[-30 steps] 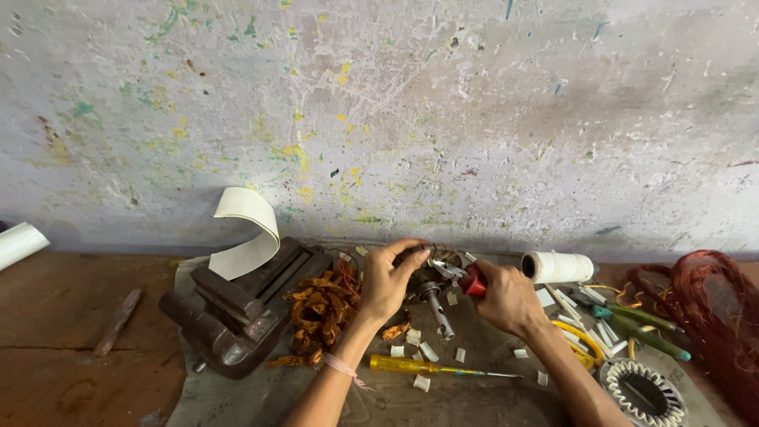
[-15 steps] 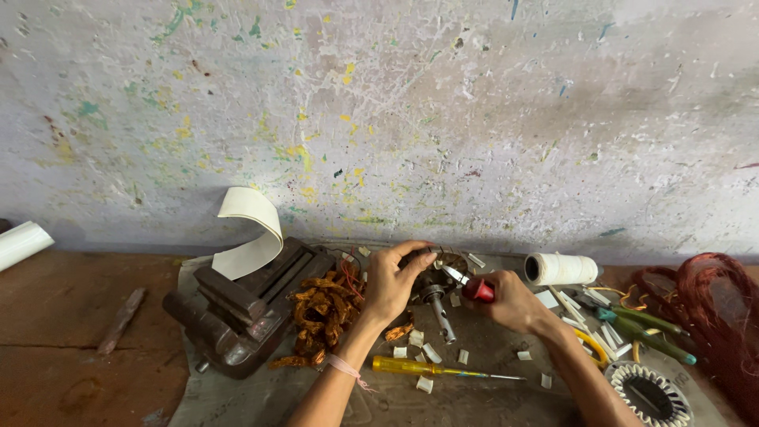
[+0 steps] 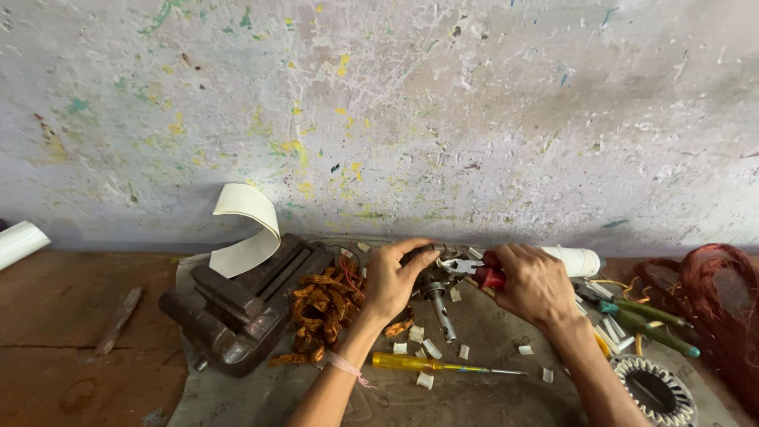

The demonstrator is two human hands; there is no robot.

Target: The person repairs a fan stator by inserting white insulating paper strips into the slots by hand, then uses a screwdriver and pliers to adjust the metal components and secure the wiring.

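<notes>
My left hand [image 3: 393, 277] grips a small metal motor part with a shaft [image 3: 437, 303] on the bench. Red-handled pliers [image 3: 474, 270] are held in my right hand [image 3: 531, 283], their jaws touching the top of that part. A heap of orange-brown copper wire scraps [image 3: 320, 312] lies just left of my left wrist. Below my hands rests a yellow-handled screwdriver [image 3: 431, 364], with small white paper bits [image 3: 425, 348] scattered around it.
A dark bench vise [image 3: 237, 304] sits at the left with a curled white paper strip [image 3: 247, 225] on it. A white spool [image 3: 575, 261], green-handled tools [image 3: 648, 324], a toothed stator ring [image 3: 655, 391] and a copper wire coil [image 3: 723, 304] lie at the right. A paint-spattered wall [image 3: 379, 119] stands behind.
My right hand with the pliers has shifted slightly right and lower while the jaws stayed at the metal part. My left hand has kept its hold.
</notes>
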